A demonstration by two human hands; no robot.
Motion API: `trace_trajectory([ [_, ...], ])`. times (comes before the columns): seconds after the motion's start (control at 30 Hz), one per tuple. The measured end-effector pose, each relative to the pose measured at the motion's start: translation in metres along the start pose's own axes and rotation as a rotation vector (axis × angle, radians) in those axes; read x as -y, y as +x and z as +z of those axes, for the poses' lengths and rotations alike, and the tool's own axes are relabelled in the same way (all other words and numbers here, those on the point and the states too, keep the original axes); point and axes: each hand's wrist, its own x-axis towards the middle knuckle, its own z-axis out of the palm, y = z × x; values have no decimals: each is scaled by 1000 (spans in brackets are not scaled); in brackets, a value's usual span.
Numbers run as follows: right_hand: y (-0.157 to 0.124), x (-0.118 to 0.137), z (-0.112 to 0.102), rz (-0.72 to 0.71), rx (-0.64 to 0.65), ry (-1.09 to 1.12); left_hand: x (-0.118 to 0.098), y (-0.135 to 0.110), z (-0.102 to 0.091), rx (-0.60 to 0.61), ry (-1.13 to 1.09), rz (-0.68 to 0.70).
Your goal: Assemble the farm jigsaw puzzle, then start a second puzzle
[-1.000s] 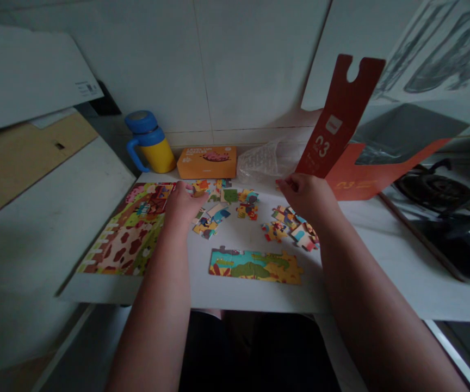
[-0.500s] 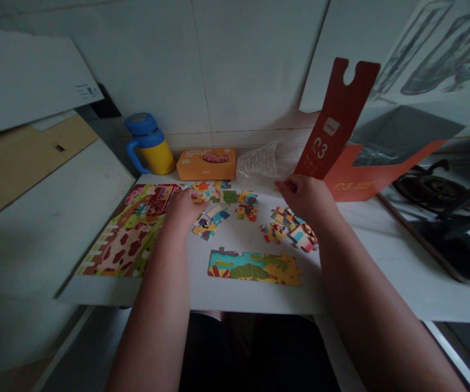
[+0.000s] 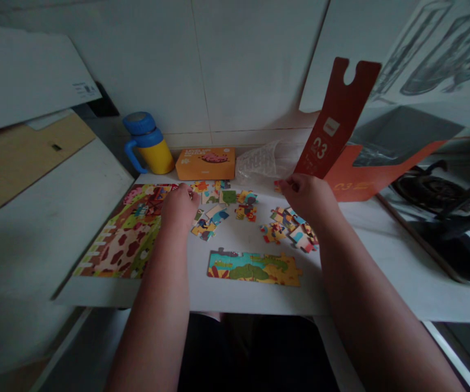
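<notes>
My left hand rests curled on the white table among loose jigsaw pieces, at the right edge of a picture sheet with cow patches. Its fingers are closed; what they hold is hidden. My right hand is closed in a pinch at the bottom edge of a tall red card marked 23, holding it upright. A second heap of pieces lies just below that hand. A joined strip of puzzle lies near the front edge.
A yellow mug with a blue lid, an orange box and a crumpled clear bag stand along the tiled wall. An orange carton lies behind the card. A gas hob is at the right.
My left hand has drawn slightly left, away from the loose pieces toward the picture sheet. The right hand and red card have barely shifted.
</notes>
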Motion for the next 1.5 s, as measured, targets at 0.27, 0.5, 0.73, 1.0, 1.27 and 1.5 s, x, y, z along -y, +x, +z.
trace_trajectory([
  [0.27, 0, -4, -2, 21, -30, 25, 6, 1, 0, -27, -22, -22],
  [0.5, 0, -7, -27, 72, -195, -15, 2, 0, -2, -86, -171, 31],
  [0.73, -30, -42, -20, 137, 129, -292, -4, 1, 10, 65, -174, 197],
  [1.0, -41, -57, -2, 188, 294, -366, -8, -3, 10, 139, -190, 292],
  [1.27, -56, -97, -22, 299, 177, -366, -10, -4, 8, 169, -156, 317],
  [1.5, -75, -123, -45, 283, 92, -494, -13, -6, 5, 175, -130, 318],
])
